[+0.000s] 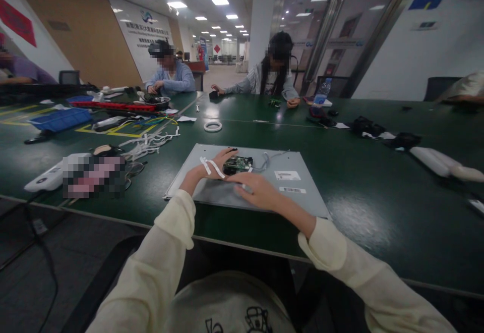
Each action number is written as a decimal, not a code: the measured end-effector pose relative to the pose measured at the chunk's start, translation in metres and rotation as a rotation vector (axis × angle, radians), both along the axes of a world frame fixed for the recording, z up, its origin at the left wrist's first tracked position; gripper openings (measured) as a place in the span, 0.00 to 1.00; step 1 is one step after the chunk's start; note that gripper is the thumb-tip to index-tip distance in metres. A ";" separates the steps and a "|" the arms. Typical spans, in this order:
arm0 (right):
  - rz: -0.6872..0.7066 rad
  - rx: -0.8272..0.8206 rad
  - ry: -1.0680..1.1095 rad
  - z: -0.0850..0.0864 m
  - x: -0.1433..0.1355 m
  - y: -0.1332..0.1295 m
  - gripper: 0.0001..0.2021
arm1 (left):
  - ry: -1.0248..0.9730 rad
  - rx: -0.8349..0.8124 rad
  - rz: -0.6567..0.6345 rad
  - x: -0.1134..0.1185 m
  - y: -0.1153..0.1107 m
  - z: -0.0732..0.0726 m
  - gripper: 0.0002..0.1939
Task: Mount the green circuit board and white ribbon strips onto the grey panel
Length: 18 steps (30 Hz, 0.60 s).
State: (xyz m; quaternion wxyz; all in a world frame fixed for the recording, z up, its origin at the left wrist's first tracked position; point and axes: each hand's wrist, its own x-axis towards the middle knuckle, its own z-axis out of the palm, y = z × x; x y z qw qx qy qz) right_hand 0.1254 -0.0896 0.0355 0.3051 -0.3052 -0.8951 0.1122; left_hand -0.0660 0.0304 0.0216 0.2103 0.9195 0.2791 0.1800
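Observation:
A green circuit board (238, 164) lies on a grey metal panel (264, 191) in front of me. My left hand (217, 164) is curled round the board's left side, fingers along its far edge. Two white tape strips (206, 165) are stuck across the back of that hand. My right hand (259, 190) is at the board's near edge, its fingertips close to my left thumb. A small white piece (246, 187), which looks like tape, shows between its bent fingers. Grey cables (264, 161) run from the board's right side over the panel, which bears two white labels (287, 175).
Loose white strips (147, 144), a white device (56, 171) and a blue tray (60, 119) lie to the left. Beyond the panel is a white tape roll (213, 126). A bottle (322, 92) stands farther back. Two people sit across the green table (363, 171).

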 end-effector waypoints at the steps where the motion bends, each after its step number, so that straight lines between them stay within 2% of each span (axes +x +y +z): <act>1: -0.097 0.021 0.014 0.000 0.009 0.008 0.16 | -0.011 -0.002 -0.006 -0.001 0.000 0.001 0.51; 4: -0.346 0.053 -0.028 -0.007 0.035 0.032 0.18 | -0.027 -0.009 -0.035 -0.003 0.000 0.002 0.50; 7: -0.477 0.027 -0.094 -0.020 0.054 0.048 0.21 | -0.031 -0.009 -0.042 -0.005 0.000 0.003 0.49; 12: -0.459 -0.015 -0.136 -0.037 0.060 0.057 0.22 | -0.074 -0.035 -0.058 -0.005 -0.004 0.006 0.46; 18: -0.414 0.015 -0.145 -0.038 0.059 0.058 0.20 | -0.074 -0.086 -0.067 -0.005 -0.008 0.009 0.44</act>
